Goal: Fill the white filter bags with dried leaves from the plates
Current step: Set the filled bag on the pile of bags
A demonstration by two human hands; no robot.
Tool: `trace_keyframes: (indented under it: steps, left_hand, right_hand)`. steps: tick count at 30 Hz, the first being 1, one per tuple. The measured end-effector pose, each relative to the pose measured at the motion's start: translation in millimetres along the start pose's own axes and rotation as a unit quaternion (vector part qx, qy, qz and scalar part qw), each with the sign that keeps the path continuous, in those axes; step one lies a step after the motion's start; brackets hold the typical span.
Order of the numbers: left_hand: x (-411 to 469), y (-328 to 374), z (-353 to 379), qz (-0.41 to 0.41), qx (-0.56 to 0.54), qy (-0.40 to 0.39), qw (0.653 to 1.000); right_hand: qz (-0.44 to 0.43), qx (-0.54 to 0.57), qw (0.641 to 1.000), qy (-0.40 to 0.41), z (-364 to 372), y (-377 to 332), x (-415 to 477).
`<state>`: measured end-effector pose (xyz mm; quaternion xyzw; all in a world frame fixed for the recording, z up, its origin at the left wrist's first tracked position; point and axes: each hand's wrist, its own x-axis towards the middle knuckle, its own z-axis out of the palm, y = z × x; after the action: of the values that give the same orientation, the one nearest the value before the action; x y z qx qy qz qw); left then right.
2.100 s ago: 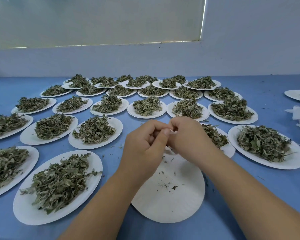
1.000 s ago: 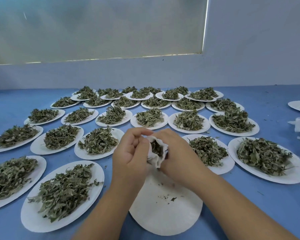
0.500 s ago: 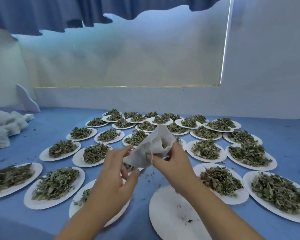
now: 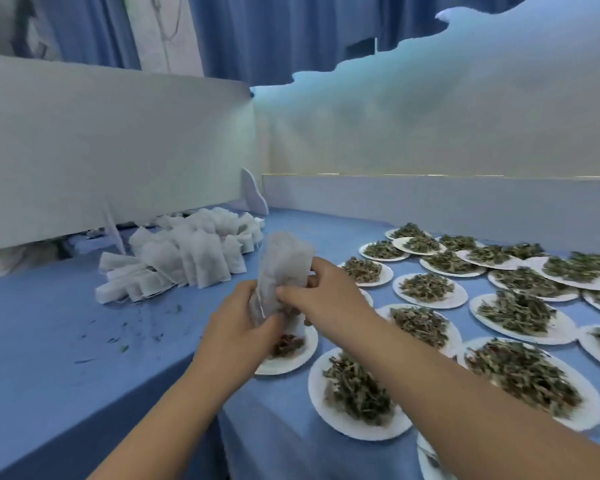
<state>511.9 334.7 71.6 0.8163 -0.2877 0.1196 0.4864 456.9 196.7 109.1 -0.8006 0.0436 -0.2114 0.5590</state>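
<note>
Item: one white filter bag (image 4: 284, 266), centre of the frame, held upright in the air above the left edge of the plate field. It is blurred; whether its top is closed cannot be told.

Grip: left hand (image 4: 238, 329) has its fingers curled round the bag's lower end. Right hand (image 4: 326, 296) pinches the bag's right side at mid-height, thumb to the front. Both hands are clamped on the same bag.

Directly below: a white plate (image 4: 291, 363), partly hidden by the left hand, with a small remnant of brownish leaf.

Lower centre: a plate (image 4: 316, 386) heaped with dried leaves (image 4: 357, 389).

Right half of the frame: many more white plates (image 4: 430, 291) in rows running to the far right, each bearing a heap of dried green leaves.

Centre left: a pile of white filter bags (image 4: 187, 258), standing and leaning against each other.

Left foreground: loose leaf scraps (image 4: 122, 341) scattered on the blue table cover (image 4: 42, 323).

Background: a white panel (image 4: 101, 150) at upper left; a blue curtain (image 4: 274, 36) along the top.
</note>
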Motion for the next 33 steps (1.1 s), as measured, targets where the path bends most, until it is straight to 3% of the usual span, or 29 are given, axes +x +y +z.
trace_keyframes:
  steps: [6, 11, 16, 21, 26, 33]
  left_hand:
    - [62, -96, -33, -0.1, 0.007, 0.058, 0.993]
    - [116, -167, -40, -0.201, 0.033, 0.095, 0.974]
    - [167, -196, -45, -0.294, -0.106, 0.111, 0.944]
    - [166, -201, -34, -0.286, -0.092, 0.114, 0.947]
    - [137, -154, -17, -0.189, -0.081, 0.115, 0.972]
    - [80, -47, 34, -0.091, -0.104, -0.012, 0.99]
  right_hand:
    - [0.131, -0.002, 0.983, -0.126, 53, 22, 58]
    - [0.167, -0.023, 0.978, -0.121, 53, 51, 80]
    - [0.179, -0.022, 0.977, -0.114, 34, 66, 89]
    - [0.178, -0.03, 0.978, -0.1, 14, 75, 86]
    - [0.172, -0.026, 0.981, -0.08, -6, 73, 68]
    - [0.154, 0.031, 0.986, -0.051, -46, 60, 13]
